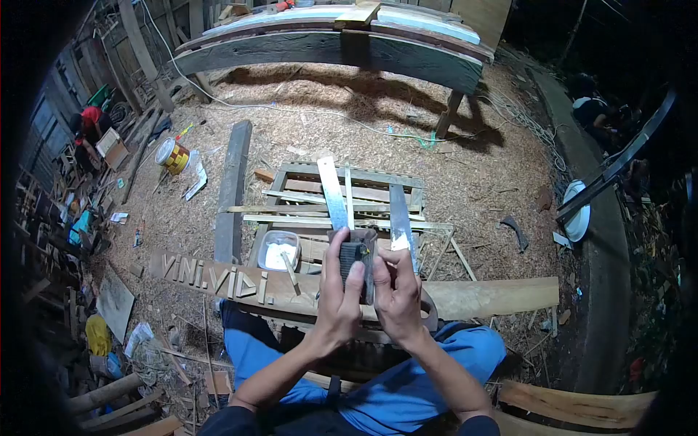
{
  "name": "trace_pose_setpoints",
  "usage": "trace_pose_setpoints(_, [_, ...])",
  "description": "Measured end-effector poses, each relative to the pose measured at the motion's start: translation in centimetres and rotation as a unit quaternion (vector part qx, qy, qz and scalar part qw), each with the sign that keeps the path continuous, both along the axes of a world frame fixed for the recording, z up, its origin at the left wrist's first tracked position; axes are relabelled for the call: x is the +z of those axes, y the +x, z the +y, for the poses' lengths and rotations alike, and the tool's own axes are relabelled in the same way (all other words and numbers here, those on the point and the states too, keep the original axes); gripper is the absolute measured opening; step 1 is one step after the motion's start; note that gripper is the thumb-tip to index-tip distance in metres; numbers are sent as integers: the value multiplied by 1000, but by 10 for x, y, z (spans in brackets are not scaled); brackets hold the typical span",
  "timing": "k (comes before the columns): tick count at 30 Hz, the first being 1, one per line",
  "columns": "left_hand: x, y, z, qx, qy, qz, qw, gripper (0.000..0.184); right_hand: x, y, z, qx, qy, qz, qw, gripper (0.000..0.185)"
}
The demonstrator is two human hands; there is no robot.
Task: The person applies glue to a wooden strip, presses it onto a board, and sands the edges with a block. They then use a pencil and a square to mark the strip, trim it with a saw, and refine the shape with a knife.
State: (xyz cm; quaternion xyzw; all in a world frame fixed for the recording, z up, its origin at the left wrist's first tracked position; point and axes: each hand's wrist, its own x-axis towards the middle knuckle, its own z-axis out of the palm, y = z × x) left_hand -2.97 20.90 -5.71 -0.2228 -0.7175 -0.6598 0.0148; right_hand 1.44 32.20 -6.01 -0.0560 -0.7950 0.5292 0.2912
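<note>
Both hands meet over the person's lap around a small dark ridged block [350, 254]. My left hand [340, 294] wraps its left side, thumb on the front. At its right edge, my right hand [398, 298] has its fingers bent and pressed against it. Behind the block a flat metal blade [332, 190] and a thin wood strip [349, 192] point away. Below lies a long board [494, 296] with raised wooden letters [211, 278] at its left. A plastic tub [279, 251] with white stuff and a stick stands left of the hands.
A slatted wooden frame [309, 174] bears loose strips and a saw-like blade [400, 218]. Beyond stands a long workbench [291, 52]. A yellow-red bucket [173, 156] is at the left, a white basin [576, 211] at the right. People crouch at far left and far right.
</note>
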Motion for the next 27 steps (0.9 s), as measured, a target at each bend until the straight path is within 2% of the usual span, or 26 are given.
trace_pose_setpoints(2, [15,-11,-3,2,31,-40,999,57,-1,7,-8,17,37,-4,999,13])
trace_pose_setpoints(3, [11,-16,-6,-6,23,-50,998,58,-3,10,-15,29,-2,0,1000,13])
trace_pose_setpoints(6, [-3,6,-10,9,-30,17,999,60,-4,3,-6,38,10,-19,999,13])
trace_pose_setpoints(7, [-7,12,-7,35,-46,35,998,60,-4,-2,-5,24,0,8,1000,12])
trace_pose_setpoints(9, [-2,0,-6,-2,17,-23,1000,59,-5,-1,-7,11,-9,33,999,12])
trace_pose_setpoints(11, [16,-11,-9,-4,31,-59,998,57,-7,7,-15,33,7,-16,999,12])
trace_pose_setpoints(13, [5,-7,-8,31,14,-5,999,59,-3,3,-12,34,3,-11,999,12])
trace_pose_setpoints(15, [0,7,-10,-11,15,-23,1000,60,-4,-5,-3,11,14,19,1000,13])
trace_pose_setpoints(17, [-1,6,-9,-12,34,-36,999,60,-1,-1,-3,25,-6,4,1000,13])
trace_pose_setpoints(19, [8,-12,-10,-7,58,-75,995,59,-3,4,-11,37,26,-35,998,12])
trace_pose_setpoints(20, [13,-18,-12,-12,56,-95,994,58,-13,5,-21,31,-5,25,999,14])
trace_pose_setpoints(21, [10,-16,-14,-10,54,-95,994,58,-12,4,-20,34,-7,25,999,14])
trace_pose_setpoints(23, [-4,-5,-13,31,-48,34,998,58,-6,1,-8,27,7,-43,999,15])
trace_pose_setpoints(25, [-6,0,-8,14,-6,16,1000,59,-3,1,-4,14,-1,-35,999,14])
trace_pose_setpoints(27, [-1,-10,-8,-9,17,-51,998,60,-5,4,-8,8,33,-19,999,13])
